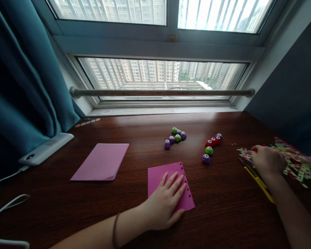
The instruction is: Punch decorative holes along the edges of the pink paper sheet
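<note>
A left hand [167, 202] lies flat with fingers spread, pressing a bright pink sheet [155, 178] to a dark wooden table [134, 138], near the middle of the scene. Small dark star shapes [187, 189] line the sheet's right edge, which slants from the far side toward the near right; the far edge faces the window, but the hand and wrist cover too much of the near side to tell the long axis. At right, the right hand [269, 164], fingers curled, is at the left end of a loose pile of colored paper scraps [300, 166]; whether it pinches anything cannot be told. Just left of that wrist, a yellow cutter [259, 183] lies with its narrow dark tip toward the far left and its body running to the near right. Beyond the sheet sit two bent rows of eyed toy pieces, a purple and green row [178, 138] and, farther right, one with red pieces [213, 140] in it. To the left lies a pale pink paper stack [101, 162], its far end leaning right. At far left, a white device [46, 148] bears a dark oval mark, too small to read, near its cable end.
</note>
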`<state>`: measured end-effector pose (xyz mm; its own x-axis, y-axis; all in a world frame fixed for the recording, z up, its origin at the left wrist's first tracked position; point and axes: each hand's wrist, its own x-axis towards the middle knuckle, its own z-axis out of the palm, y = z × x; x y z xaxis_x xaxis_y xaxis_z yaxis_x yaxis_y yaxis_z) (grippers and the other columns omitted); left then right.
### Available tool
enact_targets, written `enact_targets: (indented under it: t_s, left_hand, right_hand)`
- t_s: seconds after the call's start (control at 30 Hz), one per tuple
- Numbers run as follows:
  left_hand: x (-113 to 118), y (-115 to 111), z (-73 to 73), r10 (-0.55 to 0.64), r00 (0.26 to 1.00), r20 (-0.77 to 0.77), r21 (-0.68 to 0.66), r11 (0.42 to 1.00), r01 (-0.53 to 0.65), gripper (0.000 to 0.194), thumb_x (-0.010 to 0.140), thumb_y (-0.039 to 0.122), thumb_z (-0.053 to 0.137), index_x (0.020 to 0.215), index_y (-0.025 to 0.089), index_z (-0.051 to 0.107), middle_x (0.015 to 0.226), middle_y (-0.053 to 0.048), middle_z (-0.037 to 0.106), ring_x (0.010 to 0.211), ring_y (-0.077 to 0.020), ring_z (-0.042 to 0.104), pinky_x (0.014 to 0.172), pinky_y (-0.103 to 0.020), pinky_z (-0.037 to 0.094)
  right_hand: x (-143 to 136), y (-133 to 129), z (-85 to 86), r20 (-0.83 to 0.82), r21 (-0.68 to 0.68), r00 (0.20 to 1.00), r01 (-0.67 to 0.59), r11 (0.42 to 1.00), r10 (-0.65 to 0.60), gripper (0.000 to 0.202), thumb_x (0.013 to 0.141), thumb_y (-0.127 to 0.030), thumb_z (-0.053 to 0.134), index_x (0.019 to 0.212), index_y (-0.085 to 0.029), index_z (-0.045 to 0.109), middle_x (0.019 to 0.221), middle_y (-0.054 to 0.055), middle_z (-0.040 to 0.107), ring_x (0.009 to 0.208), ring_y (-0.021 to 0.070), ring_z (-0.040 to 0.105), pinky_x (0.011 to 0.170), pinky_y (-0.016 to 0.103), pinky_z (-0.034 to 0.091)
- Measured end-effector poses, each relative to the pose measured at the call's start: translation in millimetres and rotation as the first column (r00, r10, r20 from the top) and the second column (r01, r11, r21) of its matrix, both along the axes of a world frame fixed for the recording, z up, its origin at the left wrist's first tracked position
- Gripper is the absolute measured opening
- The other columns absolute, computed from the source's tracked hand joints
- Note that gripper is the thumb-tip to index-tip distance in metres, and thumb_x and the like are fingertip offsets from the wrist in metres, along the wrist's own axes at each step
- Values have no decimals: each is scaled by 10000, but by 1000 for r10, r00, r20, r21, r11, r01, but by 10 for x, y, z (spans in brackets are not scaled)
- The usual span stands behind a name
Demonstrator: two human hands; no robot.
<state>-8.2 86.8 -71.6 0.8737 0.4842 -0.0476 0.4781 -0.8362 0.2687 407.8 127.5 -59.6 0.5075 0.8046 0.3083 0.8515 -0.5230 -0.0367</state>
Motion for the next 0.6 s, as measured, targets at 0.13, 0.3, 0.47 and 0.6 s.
enact_targets:
  t_s: [0.13,0.3,0.47,0.6]
  left_hand:
    - [9,-6,-18,3,1000,3,15,1000,-3,662,859,402,434,1399,132,160,1463,-163,155,1336,-353,89,1052,-599,143]
    - [23,-18,-30,1,1000,2,25,1000,-1,661,862,408,429,1398,127,163,1461,-165,165,1336,-348,98,1056,-588,142]
    - [29,-32,-29,9,1000,15,35,999,-10,675,856,412,438,1398,121,160,1461,-170,157,1333,-357,96,1053,-592,143]
    - [29,-33,-28,6,1000,27,50,999,-7,677,849,394,454,1395,117,166,1455,-176,179,1331,-357,112,1052,-590,150]
  right_hand:
    - [-185,14,55,-47,106,991,-120,987,126,358,790,-451,449,813,-171,671,847,175,625,830,364,557,646,461,411]
    - [-910,-56,-13,-705,311,416,-546,778,574,423,837,-487,436,989,-150,641,849,89,665,708,195,615,683,322,503]
    - [-1355,-131,-191,-745,374,216,-649,663,631,355,820,-428,517,1066,-195,625,1049,67,645,972,234,595,887,388,462]
    - [-1246,-46,-293,-673,392,333,-597,700,661,331,825,-421,503,1040,-207,636,1065,71,640,1023,263,571,924,443,427]
